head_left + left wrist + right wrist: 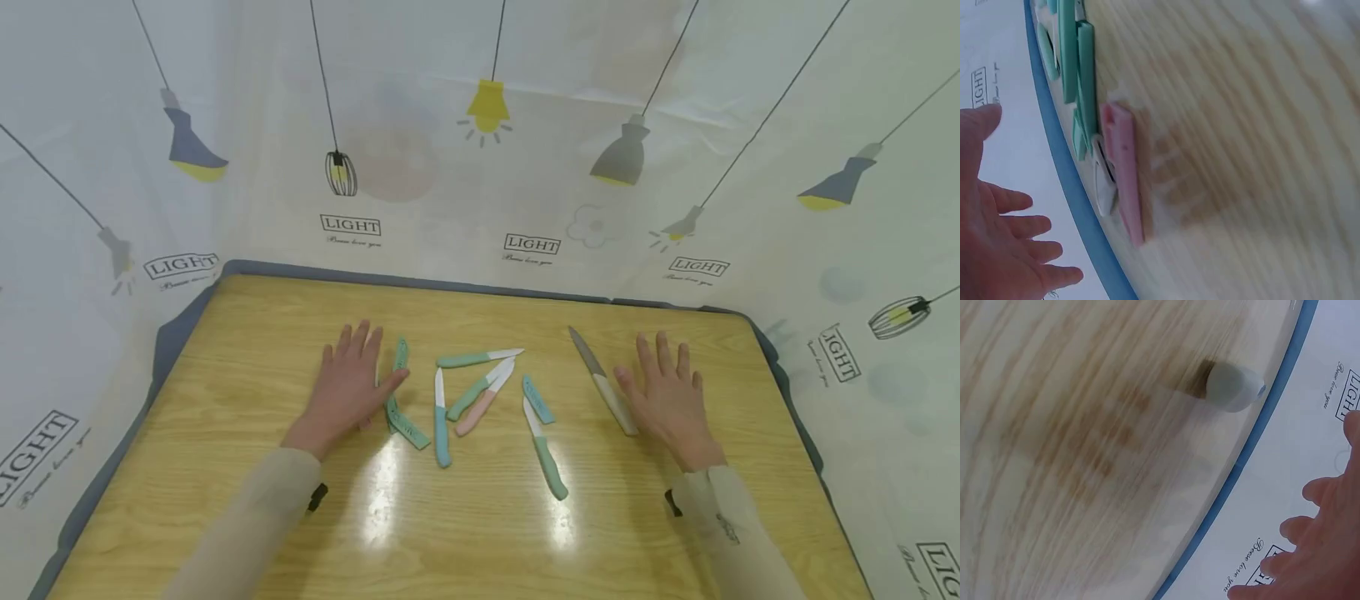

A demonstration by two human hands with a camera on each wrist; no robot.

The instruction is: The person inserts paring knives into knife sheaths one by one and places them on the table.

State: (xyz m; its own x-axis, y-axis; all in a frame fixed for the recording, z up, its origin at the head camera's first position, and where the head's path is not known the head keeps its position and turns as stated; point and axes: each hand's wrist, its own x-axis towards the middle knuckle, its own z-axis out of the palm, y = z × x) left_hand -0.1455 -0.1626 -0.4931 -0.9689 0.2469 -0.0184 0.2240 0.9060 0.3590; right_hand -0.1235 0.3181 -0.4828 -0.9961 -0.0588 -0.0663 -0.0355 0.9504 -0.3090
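My left hand (345, 383), fingers spread, hovers by the left group of green knife sheaths (411, 431), partly covering it. The left wrist view shows a pink sheath (1124, 169) and a whitish piece (1104, 181) close to that hand. Fingers also spread, my right hand (667, 400) is just right of a larger knife (615, 402) with a beige handle and grey blade. Between the hands lie a blue-handled knife (441, 421), a pink-handled knife (480, 407), several green-handled knives (551, 467) and a blue sheath (537, 400). Neither hand holds anything.
The wooden table (465, 542) has a dark blue-grey edge (420, 285). Behind it hangs a white sheet (435, 108) printed with lamps. A pale rounded object (1232, 387) stands out near the table edge in the right wrist view; its kind is unclear.
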